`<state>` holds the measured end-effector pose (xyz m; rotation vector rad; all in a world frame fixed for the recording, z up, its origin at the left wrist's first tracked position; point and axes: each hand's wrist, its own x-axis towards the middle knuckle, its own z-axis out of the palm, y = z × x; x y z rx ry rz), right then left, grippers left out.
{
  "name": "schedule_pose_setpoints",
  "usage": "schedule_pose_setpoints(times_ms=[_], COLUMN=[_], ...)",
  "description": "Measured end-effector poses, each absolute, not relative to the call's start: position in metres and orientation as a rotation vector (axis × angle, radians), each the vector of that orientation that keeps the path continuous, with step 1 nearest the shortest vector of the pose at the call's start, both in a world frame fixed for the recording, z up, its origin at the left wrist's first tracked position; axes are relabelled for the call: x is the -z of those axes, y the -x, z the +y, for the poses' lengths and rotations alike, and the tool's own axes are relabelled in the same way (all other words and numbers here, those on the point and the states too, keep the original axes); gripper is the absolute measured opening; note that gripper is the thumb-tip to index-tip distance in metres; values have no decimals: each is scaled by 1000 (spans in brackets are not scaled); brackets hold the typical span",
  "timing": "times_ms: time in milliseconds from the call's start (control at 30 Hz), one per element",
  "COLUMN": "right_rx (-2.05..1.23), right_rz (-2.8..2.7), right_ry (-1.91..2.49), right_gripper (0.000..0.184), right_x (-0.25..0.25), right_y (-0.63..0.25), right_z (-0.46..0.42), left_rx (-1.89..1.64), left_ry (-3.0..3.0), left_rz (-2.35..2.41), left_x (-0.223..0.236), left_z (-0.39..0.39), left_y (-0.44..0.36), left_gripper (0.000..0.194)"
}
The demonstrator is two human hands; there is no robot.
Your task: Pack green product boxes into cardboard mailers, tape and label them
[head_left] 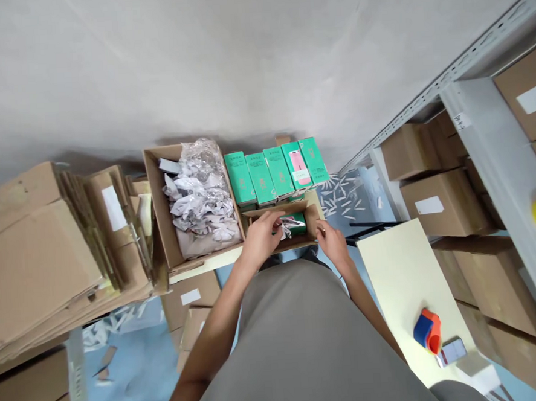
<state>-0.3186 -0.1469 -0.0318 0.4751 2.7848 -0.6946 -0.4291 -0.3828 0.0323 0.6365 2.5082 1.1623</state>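
My left hand, fingers curled narrow, reaches into a small open brown cardboard box, beside a shiny dark-green package lying inside. My right hand, fingers bent, is at the box's right edge. I cannot tell whether either grips anything. Behind stand 5 green printed cartons; leftward, a larger cardboard box holds crumpled white paper.

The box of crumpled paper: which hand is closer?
Left. The left hand is just right of the box of crumpled paper; the right hand is farther right, at the right edge of the small carton.
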Motion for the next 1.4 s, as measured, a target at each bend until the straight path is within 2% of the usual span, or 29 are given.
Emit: schedule_pose_setpoints(times_ms=[167,267,367,467,600,700,833,967,1067,1200,1333,1400], right_rx=[748,755,750,723,694,681,706,716,706,697,699,703], right_rz=[2776,2772,2770,2770,2773,2762,2760,2750,2759,2764,2774,2773], right_ry=[-477,-469,-451,-427,-394,-412,-415,-401,-383,-348,-360,-364], right_gripper=[40,41,42,43,43,42,42,42,42,43,44,45], right_x=[33,35,36,36,35,35,35,33,32,30,28,27], right_y=[316,316,318,321,325,325,323,323,324,324,322,320], right_z=[-141,-139,-138,-137,-137,-137,-136,-136,-136,-135,-132,-132], left_rx=[-1038,-676,-232,-80,-67,-104,-304,-818,-938,-790,-615,-520], left_ry=[-509,-244,-65,-57,-5,11,-45,-195,-379,-464,-346,-278], left_rz=[2719,2868,2712,2468,2456,2510,2673,2802,2713,2726,2815,2827], left_x=[-20,-16,3,27,44,37,-7,-68,-87,-65,-31,-19], left_z=[-408,-462,-503,-513,-502,-502,-507,-483,-446,-411,-414,-421], left_y=[425,438,463,486,499,495,472,437,420,415,404,394], left_gripper=[29,34,45,47,41,33,21,29,28,25,49,53])
